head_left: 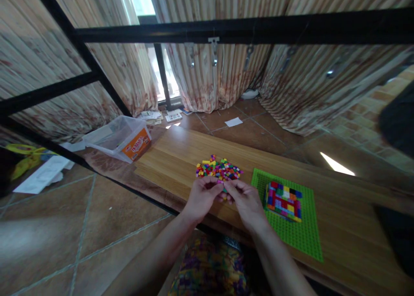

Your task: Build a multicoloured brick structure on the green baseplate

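My left hand [204, 195] and my right hand [243, 197] meet over the wooden board, at the near edge of a heap of small coloured building bricks [223, 169]. Both are closed, with fingertips pinched together around small toy bricks [221, 182]; a pink one and a green one show between them. Fingers hide the rest of what is held. To the right of my right hand lies a green studded baseplate [312, 218]. On it stands a low block built of many-coloured bricks [284, 200].
A clear plastic bin [113, 132] with an orange label stands at the board's left end. Papers [174, 116] and a white sheet [233, 122] lie on the tiled floor beyond. A black metal bar [207, 32] crosses above, before striped curtains. Something dark [394, 235] rests at the right.
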{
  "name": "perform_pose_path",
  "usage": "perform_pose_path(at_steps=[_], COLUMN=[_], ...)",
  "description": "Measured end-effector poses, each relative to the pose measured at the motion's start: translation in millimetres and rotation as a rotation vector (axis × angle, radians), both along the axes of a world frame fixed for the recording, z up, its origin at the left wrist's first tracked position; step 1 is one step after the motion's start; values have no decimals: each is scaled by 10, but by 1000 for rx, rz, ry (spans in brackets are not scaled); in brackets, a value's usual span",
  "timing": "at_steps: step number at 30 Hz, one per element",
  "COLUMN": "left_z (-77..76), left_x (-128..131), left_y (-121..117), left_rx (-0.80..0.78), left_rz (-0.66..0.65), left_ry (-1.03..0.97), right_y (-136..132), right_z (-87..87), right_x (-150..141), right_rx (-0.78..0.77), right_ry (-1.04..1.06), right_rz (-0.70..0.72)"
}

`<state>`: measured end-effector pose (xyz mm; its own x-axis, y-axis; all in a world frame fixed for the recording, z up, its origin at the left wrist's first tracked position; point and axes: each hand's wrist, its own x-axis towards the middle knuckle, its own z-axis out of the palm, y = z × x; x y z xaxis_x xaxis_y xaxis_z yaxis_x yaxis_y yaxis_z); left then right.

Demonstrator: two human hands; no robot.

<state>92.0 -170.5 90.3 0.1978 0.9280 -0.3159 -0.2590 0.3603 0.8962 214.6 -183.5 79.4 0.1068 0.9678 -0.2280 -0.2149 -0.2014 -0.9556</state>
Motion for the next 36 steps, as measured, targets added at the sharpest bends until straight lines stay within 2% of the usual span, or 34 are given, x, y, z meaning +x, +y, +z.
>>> perform_pose_path(at_steps=[4,7,11,14,21,26,30,33,36], left_z=[-11,-29,-47,-61,-104,-100,-83,-81,-90], left_x=[-7,8,37,56,70,47,40,55,86], left_y=[-10,-18,-32,-44,-77,-87,-85,-90,-106], left_rx=[-75,-116,-128,-122,-124,-110,-89,-83,-85], left_rz=[21,47,60,71,144,114,77,70,137], left_ry=[-86,-134,-161,-160,-100,-91,-64,-21,2], right_y=[-26,-27,-27,-40,-95,-103,-83,-77,-78], right_z=[-40,-90,-171,-191,-200,-253,-230,-204,-215], right_x=[-2,-6,-4,-15,-93,-84,-72,-100,-143], right_rx=[-8,-51,-124,-128,-59,-74,-105,-64,-31], right_ry=[91,238,479,535,327,362,401,278,108], right_rz=[-21,-27,-41,-47,-34,-58,-88,-91,-159])
